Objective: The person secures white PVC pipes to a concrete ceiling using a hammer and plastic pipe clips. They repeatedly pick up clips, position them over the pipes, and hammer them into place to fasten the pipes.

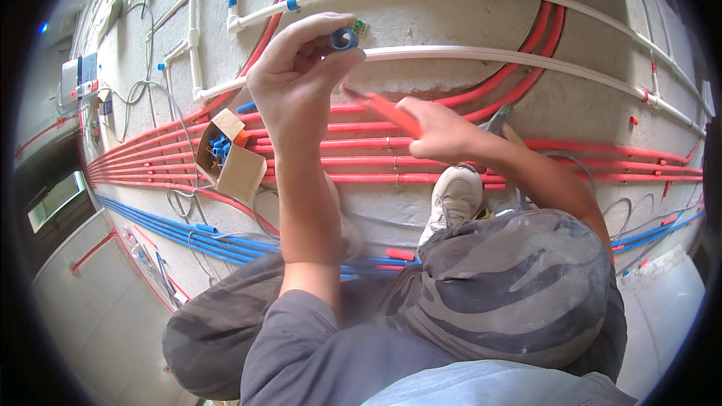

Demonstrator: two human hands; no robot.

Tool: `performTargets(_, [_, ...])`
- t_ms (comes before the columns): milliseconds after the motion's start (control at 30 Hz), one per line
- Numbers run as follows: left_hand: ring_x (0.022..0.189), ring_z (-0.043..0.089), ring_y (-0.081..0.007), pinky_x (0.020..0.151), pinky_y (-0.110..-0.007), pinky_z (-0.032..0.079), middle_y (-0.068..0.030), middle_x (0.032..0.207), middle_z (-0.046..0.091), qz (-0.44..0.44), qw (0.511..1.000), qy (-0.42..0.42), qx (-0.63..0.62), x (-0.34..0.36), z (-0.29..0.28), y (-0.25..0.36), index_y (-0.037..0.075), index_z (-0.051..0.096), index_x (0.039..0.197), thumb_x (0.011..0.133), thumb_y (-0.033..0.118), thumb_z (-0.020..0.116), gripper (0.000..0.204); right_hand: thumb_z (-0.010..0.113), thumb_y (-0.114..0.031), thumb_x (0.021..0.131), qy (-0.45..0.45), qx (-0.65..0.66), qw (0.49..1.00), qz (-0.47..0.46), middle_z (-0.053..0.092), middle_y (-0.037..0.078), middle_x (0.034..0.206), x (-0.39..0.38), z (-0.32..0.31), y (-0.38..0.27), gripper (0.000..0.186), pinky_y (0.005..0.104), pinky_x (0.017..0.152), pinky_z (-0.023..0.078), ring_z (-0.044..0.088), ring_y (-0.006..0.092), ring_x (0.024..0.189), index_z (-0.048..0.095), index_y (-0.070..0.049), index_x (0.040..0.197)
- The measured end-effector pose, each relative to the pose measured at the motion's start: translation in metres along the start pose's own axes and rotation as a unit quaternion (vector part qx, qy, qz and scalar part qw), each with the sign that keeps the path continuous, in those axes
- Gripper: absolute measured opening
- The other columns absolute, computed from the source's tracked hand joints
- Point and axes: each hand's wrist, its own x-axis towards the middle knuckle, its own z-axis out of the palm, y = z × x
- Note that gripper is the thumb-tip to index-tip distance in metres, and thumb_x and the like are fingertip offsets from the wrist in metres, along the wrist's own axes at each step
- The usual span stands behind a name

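My left hand [304,68] is raised at the upper middle, its thumb and fingers closed around a short blue pipe coupling [344,38]. The coupling's round open end faces up toward me. Lower and to the right, my right hand [444,131] grips a slim red stick-like tool [391,114]. Its narrower front end points up and left, just below the left hand and apart from the coupling. Blur keeps me from telling the tool's exact kind. A small green thing [359,28] shows beside the coupling, too small to name.
Red pipes [361,160] run across the floor beneath my hands, with white pipes [451,53] beyond and blue pipes [180,229] nearer. An opened cardboard box [241,173] with blue fittings stands left of my left forearm. My shoe [453,199] rests by the red pipes.
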Motion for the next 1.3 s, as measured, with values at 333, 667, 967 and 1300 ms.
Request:
performTargets(333, [0.102, 0.071, -0.0162, 0.093, -0.032, 0.06, -0.0133, 0.112, 0.075, 0.056, 0.989, -0.122, 0.065, 0.003, -0.01, -0.031, -0.002, 0.072, 0.107, 0.07, -0.014, 0.092, 0.044, 0.068, -0.001, 0.088, -0.057, 0.205, 0.977, -0.021, 0.057, 0.015, 0.15, -0.062, -0.07, -0.046, 0.083, 0.0385, 0.119, 0.043, 0.055, 0.0254, 0.14, 0.038, 0.0, 0.164])
performTargets(667, [0.086, 0.069, -0.0136, 0.083, -0.031, 0.052, -0.002, 0.091, 0.079, 0.066, 0.973, -0.144, 0.171, 0.002, -0.002, -0.021, 0.005, 0.077, 0.095, 0.074, 0.001, 0.093, 0.026, 0.068, -0.003, 0.088, -0.032, 0.116, 0.991, -0.065, 0.043, 0.023, 0.169, -0.061, -0.063, -0.037, 0.094, 0.0391, 0.129, 0.03, 0.04, 0.0318, 0.158, 0.026, 0.0, 0.171])
performTargets(967, [0.102, 0.076, -0.0264, 0.089, -0.033, 0.066, -0.0193, 0.114, 0.077, 0.051, 0.957, -0.254, 0.127, 0.012, -0.026, -0.013, -0.009, 0.078, 0.112, 0.077, -0.019, 0.082, 0.037, 0.076, -0.019, 0.093, -0.055, 0.164, 0.984, -0.046, 0.054, 0.023, 0.155, -0.06, -0.055, -0.048, 0.081, 0.0412, 0.123, 0.037, 0.051, 0.0325, 0.145, 0.041, 0.002, 0.163])
performTargets(1300, [0.09, 0.073, -0.0231, 0.082, -0.032, 0.057, -0.0119, 0.1, 0.074, 0.051, 0.933, -0.259, 0.243, 0.009, -0.001, -0.004, -0.003, 0.078, 0.11, 0.08, -0.011, 0.077, 0.031, 0.083, -0.024, 0.096, -0.047, 0.324, 0.945, 0.033, 0.064, 0.003, 0.109, -0.061, -0.035, -0.04, 0.048, 0.0325, 0.089, 0.052, 0.062, 0.0126, 0.101, 0.059, -0.002, 0.131])
